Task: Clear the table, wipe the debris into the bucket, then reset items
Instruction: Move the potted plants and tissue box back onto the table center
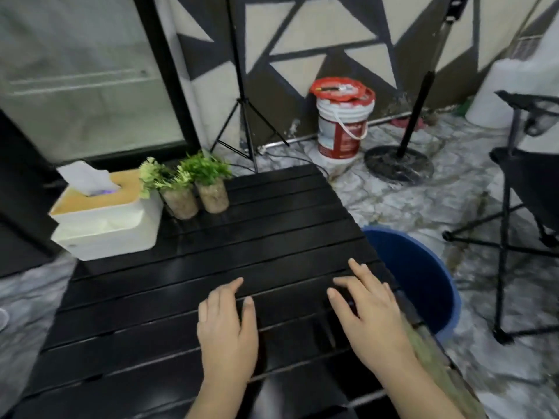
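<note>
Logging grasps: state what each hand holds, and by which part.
Left hand holds nothing, flat on the table. Right hand covers something dark; a hold cannot be told.

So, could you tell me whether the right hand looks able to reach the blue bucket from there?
Probably yes: the right hand lies near the table's right edge, the blue bucket stands just beyond it, nothing between.

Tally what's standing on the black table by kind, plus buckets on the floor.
Tissue box: 1
Potted plants: 2
Blue bucket: 1
White bucket with red lid: 1
Total: 5
</note>
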`<state>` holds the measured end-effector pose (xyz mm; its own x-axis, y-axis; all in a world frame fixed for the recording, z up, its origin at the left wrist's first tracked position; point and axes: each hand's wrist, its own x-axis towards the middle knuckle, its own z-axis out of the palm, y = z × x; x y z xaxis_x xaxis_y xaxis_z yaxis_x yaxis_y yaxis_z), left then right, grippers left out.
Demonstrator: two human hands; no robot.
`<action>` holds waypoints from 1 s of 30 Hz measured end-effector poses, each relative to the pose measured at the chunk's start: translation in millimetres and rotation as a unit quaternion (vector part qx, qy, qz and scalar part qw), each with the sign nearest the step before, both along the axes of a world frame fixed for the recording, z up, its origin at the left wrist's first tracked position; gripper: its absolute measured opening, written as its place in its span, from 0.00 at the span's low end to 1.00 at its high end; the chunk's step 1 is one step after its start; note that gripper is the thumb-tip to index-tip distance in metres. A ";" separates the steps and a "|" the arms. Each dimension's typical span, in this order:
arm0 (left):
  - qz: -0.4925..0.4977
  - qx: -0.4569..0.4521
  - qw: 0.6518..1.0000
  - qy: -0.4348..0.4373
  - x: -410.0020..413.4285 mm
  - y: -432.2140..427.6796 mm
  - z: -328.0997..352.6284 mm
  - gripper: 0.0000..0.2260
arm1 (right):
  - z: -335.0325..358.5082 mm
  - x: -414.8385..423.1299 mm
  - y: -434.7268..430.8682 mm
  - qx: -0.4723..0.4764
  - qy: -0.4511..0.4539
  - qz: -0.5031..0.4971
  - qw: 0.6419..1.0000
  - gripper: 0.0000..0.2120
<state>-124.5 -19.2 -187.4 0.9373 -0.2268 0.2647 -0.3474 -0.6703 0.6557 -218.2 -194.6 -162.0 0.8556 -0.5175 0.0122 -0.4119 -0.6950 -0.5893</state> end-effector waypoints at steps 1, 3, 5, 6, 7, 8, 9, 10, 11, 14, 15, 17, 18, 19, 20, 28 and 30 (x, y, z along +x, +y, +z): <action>0.027 -0.023 0.999 0.003 26.3 7.3 3.1 0.18 | 3.0 26.5 4.9 0.046 -0.046 0.018 0.998 0.13; 0.078 -0.078 0.994 0.024 79.4 17.0 8.3 0.15 | 10.0 84.0 17.0 0.152 -0.111 0.057 0.981 0.11; 0.103 -0.154 0.981 0.054 124.6 21.0 11.6 0.20 | 12.4 141.2 29.8 0.230 -0.126 0.080 0.962 0.12; 0.105 -0.187 0.974 0.069 144.3 22.0 12.2 0.23 | 11.7 169.2 35.5 0.266 -0.130 0.083 0.952 0.13; 0.100 -0.213 0.969 0.076 159.5 21.5 12.1 0.26 | 10.7 191.8 40.0 0.301 -0.130 0.081 0.941 0.15; 0.093 -0.234 0.964 0.080 171.9 20.0 11.2 0.29 | 8.7 210.8 43.6 0.328 -0.128 0.080 0.933 0.18; 0.090 -0.252 0.960 0.084 183.9 19.7 9.8 0.31 | 5.7 228.8 47.4 0.341 -0.127 0.083 0.928 0.22; 0.093 -0.263 0.956 0.093 194.1 19.6 7.6 0.32 | 1.5 244.4 50.3 0.341 -0.125 0.087 0.928 0.25; 0.102 -0.266 0.953 0.101 203.8 19.3 6.1 0.32 | -3.7 259.4 52.1 0.335 -0.124 0.088 0.930 0.29; 0.115 -0.271 0.950 0.102 228.1 17.9 -2.1 0.32 | -13.9 291.6 55.2 0.338 -0.127 0.082 0.929 0.37; 0.107 -0.284 0.947 0.102 233.7 17.1 -3.5 0.31 | -16.8 299.7 55.4 0.342 -0.130 0.083 0.927 0.37; 0.078 -0.323 0.936 0.112 245.8 16.5 -8.3 0.31 | -21.6 313.5 54.4 0.340 -0.134 0.085 0.927 0.34; 0.064 -0.334 0.933 0.116 252.3 17.2 -11.0 0.31 | -23.2 319.6 53.9 0.336 -0.133 0.087 0.928 0.31; 0.055 -0.333 0.934 0.118 258.2 18.6 -13.3 0.31 | -25.4 325.7 53.3 0.332 -0.133 0.089 0.930 0.29; 0.047 -0.325 0.937 0.117 264.1 20.1 -16.6 0.31 | -27.6 331.3 53.3 0.329 -0.131 0.091 0.931 0.30; 0.032 -0.284 0.956 0.072 276.8 10.1 -12.0 0.19 | -30.9 325.7 26.1 0.401 -0.174 0.110 0.893 0.17; 0.013 -0.280 0.958 0.061 273.9 -7.3 -6.0 0.18 | -27.4 315.1 -1.1 0.398 -0.197 0.101 0.890 0.14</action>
